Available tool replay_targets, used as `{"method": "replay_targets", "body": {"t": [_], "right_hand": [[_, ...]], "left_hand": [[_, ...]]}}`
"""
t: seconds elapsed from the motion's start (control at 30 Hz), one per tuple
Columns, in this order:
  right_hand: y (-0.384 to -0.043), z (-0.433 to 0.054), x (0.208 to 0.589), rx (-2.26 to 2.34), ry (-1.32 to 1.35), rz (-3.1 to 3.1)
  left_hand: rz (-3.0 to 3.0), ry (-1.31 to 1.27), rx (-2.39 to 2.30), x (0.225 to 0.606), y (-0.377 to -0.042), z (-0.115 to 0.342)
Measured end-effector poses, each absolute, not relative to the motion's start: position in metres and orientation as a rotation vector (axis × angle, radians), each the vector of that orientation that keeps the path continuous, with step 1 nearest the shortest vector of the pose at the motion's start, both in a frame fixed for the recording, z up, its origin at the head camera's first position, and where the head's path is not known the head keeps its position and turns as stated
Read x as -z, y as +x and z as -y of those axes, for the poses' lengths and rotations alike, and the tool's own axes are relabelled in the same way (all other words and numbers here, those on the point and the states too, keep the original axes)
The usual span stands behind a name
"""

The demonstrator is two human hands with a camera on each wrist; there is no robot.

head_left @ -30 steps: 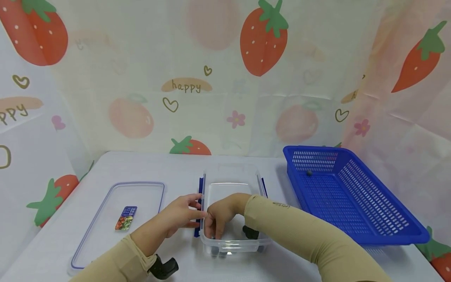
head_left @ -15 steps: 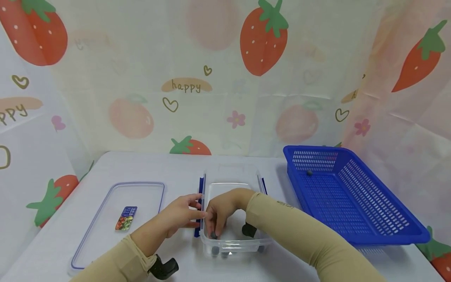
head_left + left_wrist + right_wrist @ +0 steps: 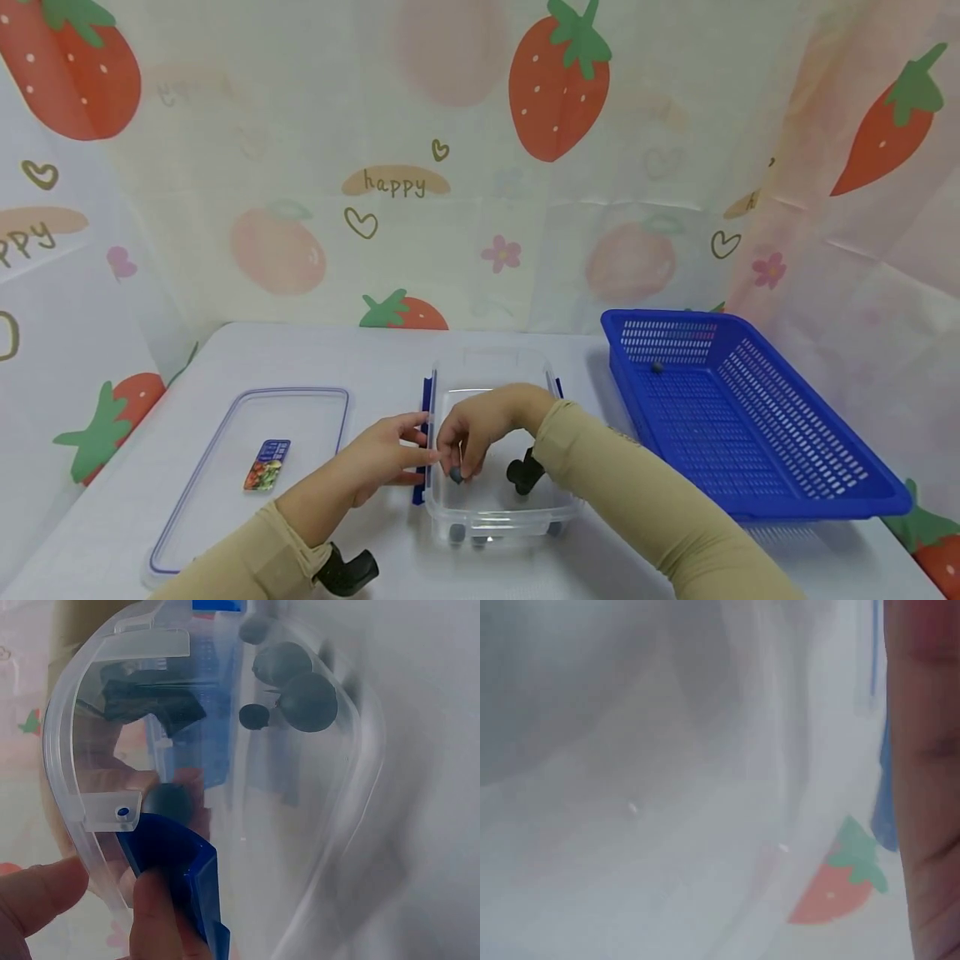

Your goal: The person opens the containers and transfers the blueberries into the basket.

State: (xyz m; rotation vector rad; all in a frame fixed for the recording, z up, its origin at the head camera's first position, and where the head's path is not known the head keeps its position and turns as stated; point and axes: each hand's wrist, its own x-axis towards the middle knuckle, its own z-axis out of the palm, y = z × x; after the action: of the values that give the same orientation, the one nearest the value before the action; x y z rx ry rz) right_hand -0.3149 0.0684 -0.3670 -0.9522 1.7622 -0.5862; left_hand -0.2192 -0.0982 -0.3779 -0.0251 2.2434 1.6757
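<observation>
Berry (image 3: 456, 476) pinched in the right hand (image 3: 482, 421) is round, dark blue-grey.

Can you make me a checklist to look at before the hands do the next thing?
1. Right hand pinching a dark ball: ok.
2. Left hand touching the clear box: ok, it's at the side.
3. Lid off: ok, it's lying left of the box.
4. Pinched ball out of the box: not ok, it's inside.
5. Blue basket uncovered: ok, one little dark thing is in it.
6. Pinch tight enough: cannot tell.
</observation>
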Motion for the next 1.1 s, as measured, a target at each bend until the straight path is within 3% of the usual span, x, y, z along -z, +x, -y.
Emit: {"method": "replay_targets", "body": {"t": [0.6,1.1], "right_hand": [[-0.323,-0.088,0.335,0.747,-1.045,-1.882],[-0.332,-0.137,0.310,0.974,-1.050,-2.083]], "left_hand": [[-2.095,0.061,-1.736,0.380,-0.217,0.110],[-2.063,0.100,-1.765,0.383,-0.217,0.110]]}}
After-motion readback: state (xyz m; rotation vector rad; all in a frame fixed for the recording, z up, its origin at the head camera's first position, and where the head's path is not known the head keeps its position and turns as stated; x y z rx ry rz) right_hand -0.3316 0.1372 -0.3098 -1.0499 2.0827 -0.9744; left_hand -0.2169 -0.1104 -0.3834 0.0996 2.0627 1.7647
